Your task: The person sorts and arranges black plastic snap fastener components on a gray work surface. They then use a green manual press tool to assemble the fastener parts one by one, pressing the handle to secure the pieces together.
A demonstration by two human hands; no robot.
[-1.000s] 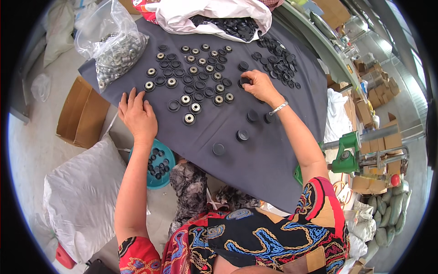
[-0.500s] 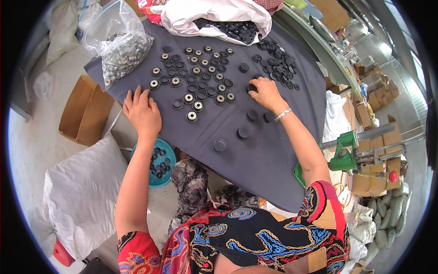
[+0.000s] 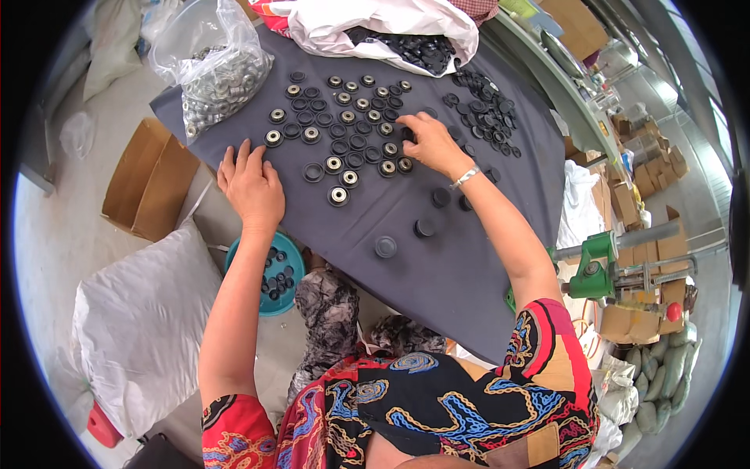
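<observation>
A dark grey cloth (image 3: 437, 258) covers a table and carries several rows of small black rings (image 3: 344, 129), some with a silver metal centre. My left hand (image 3: 251, 187) lies flat on the cloth's near left edge, fingers spread, beside a ring with a metal centre (image 3: 273, 138). My right hand (image 3: 428, 142) rests on the right end of the rows with its fingers curled over a black ring (image 3: 407, 134). A loose heap of black rings (image 3: 483, 113) lies just beyond that hand. A few black caps (image 3: 385, 247) sit apart nearer to me.
A clear plastic bag of metal parts (image 3: 219, 82) sits at the cloth's far left corner. A white bag of black parts (image 3: 391, 27) lies at the back. Below the table are a teal bowl (image 3: 289, 301), a cardboard box (image 3: 148, 187) and a white sack (image 3: 141, 328). A green tool (image 3: 594, 266) stands at right.
My right hand has moved left and farther along the rows of rings. My left hand has stayed flat at the cloth's edge.
</observation>
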